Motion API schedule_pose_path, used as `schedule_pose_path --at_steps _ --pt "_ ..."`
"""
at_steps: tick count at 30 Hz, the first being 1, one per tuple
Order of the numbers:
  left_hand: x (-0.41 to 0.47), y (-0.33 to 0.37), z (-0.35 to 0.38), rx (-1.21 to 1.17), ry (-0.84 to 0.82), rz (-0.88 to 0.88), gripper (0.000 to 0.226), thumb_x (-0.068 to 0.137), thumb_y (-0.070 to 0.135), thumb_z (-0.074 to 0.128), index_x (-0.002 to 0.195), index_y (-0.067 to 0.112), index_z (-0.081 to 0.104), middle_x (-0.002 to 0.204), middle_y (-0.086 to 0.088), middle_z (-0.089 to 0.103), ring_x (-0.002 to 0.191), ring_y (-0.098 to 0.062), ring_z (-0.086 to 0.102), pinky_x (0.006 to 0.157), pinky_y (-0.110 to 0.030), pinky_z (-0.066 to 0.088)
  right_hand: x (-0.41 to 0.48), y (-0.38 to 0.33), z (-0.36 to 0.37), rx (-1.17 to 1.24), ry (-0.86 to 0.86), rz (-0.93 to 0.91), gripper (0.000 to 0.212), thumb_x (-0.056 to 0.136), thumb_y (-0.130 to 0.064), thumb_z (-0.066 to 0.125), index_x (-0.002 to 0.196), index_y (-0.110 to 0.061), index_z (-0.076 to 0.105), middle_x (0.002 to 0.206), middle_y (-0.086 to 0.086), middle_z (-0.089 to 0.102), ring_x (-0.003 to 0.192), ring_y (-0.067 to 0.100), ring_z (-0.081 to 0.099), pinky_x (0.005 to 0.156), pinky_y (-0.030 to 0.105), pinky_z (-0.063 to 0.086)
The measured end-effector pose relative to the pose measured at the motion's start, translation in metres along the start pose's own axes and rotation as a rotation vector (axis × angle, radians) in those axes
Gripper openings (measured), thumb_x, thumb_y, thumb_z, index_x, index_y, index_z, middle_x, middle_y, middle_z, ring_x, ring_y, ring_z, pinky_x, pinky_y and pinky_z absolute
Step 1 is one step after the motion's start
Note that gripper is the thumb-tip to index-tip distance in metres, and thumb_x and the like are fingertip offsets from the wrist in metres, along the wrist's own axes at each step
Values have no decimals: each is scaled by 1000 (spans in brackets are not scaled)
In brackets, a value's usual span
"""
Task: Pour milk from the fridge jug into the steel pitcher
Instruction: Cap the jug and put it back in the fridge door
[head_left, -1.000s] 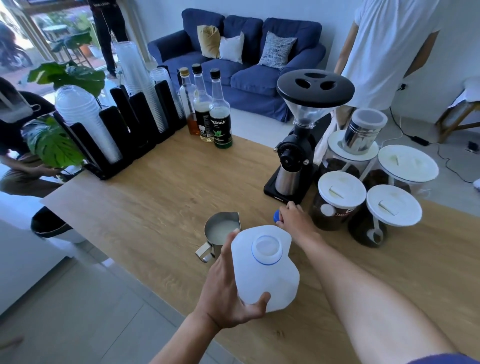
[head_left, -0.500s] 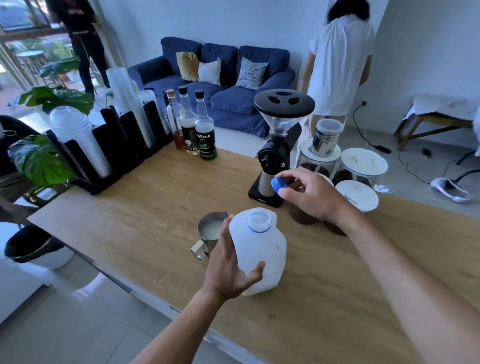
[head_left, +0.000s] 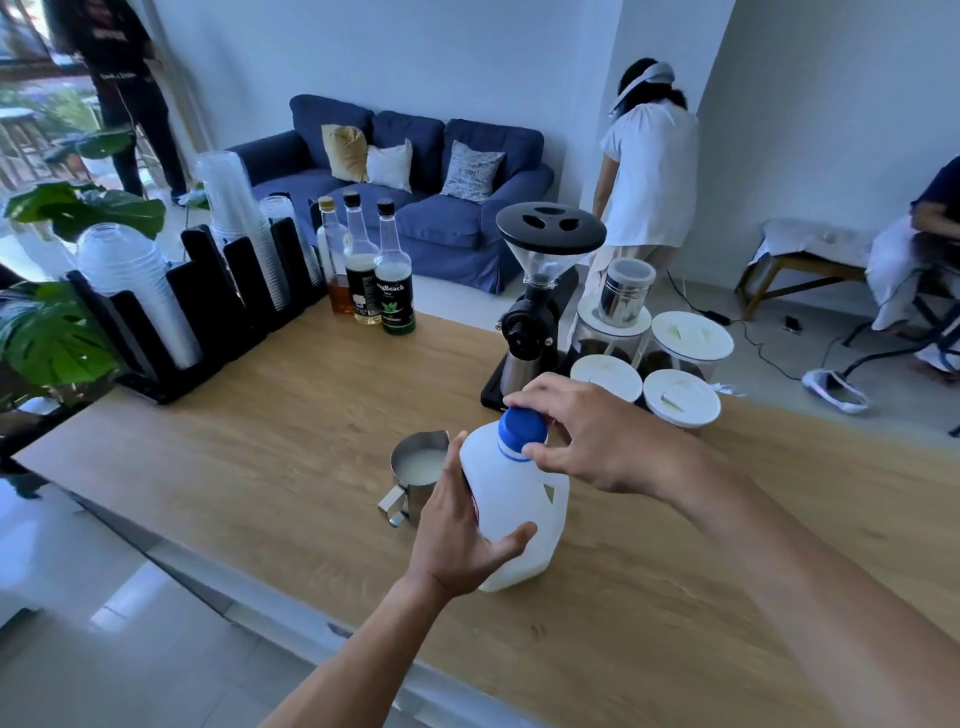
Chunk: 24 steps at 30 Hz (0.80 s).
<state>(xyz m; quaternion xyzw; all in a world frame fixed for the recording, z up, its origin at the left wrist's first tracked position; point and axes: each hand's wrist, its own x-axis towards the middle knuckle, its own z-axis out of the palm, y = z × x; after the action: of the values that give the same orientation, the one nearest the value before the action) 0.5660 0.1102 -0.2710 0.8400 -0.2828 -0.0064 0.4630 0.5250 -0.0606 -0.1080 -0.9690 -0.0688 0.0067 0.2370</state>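
1. White plastic milk jug (head_left: 511, 514) upright on the wooden counter (head_left: 270, 467), near its front edge, blue cap (head_left: 522, 427) sitting on the neck.
2. Left hand (head_left: 457, 540) wrapped round the jug's left side, fingers behind, thumb (head_left: 511, 540) pressed across the front: clamped on the body.
3. Right hand (head_left: 597, 441) over the top, fingertips (head_left: 519, 400) and thumb closed round the cap.
4. Steel pitcher (head_left: 418, 470) just left of the jug, touching or nearly touching the left hand, milk inside, handle turned toward the counter's front edge.
5. Black coffee grinder (head_left: 540, 291) behind the jug; white-lidded jars (head_left: 680, 397) to its right.
6. Three syrup bottles (head_left: 366, 270) further back, beside a black rack of stacked clear cups (head_left: 156, 291).
7. Blue sofa (head_left: 415, 192) beyond the counter; a person in white (head_left: 644, 171) by the wall.
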Motion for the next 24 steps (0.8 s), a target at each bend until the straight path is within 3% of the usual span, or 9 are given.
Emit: schedule_pose_path --at_steps 3,6,9,13,17,20,24 --pt "0 -2 -3 -38 -42 -14 125 66 69 73 155 30 -6 158 6 33 138 -9 40 105 -29 42 6 -5 -3 -58 -45 3 45 87 -23 64 131 -30 53 129 -21 49 90 -10 43 76 4 30" --pt "0 -3 -8 -49 -67 -8 127 66 69 75 156 24 -2 160 8 28 141 -9 37 108 -28 39 10 -8 -7 -90 -84 35 44 86 -22 65 128 -32 54 130 -22 50 103 -1 44 88 16 32" --pt "0 -2 -11 -46 -80 -14 125 67 67 75 156 27 -2 158 11 30 136 -6 39 100 -17 36 11 -11 -10 -94 -106 74 43 85 -22 66 124 -34 55 123 -20 52 102 5 49 90 23 42" --pt "1 -1 -11 -55 -88 6 123 68 65 76 155 31 -4 159 9 29 140 -10 37 108 -29 41 10 -15 -8 -112 -75 122 39 84 -34 66 121 -32 54 107 -18 49 93 8 53 84 29 48" --pt "1 -1 -11 -108 -92 2 126 66 69 77 155 31 -3 156 17 25 138 1 32 107 -17 37 8 -16 -3 -142 -49 155 44 85 -47 64 124 -30 51 108 -16 46 93 11 52 82 31 46" --pt "2 1 -9 -142 -75 -15 124 64 71 77 153 37 -2 157 13 28 136 -1 37 103 -15 37 7 -17 -3 -195 -42 174 42 85 -52 61 120 -30 53 108 -13 49 93 13 53 83 34 47" --pt "7 0 -10 -64 -80 21 112 70 59 74 152 35 3 153 7 34 127 -7 45 97 -15 40 8 -17 -6 -146 -81 121 42 89 -40 63 128 -31 51 117 -15 50 101 12 53 90 34 46"
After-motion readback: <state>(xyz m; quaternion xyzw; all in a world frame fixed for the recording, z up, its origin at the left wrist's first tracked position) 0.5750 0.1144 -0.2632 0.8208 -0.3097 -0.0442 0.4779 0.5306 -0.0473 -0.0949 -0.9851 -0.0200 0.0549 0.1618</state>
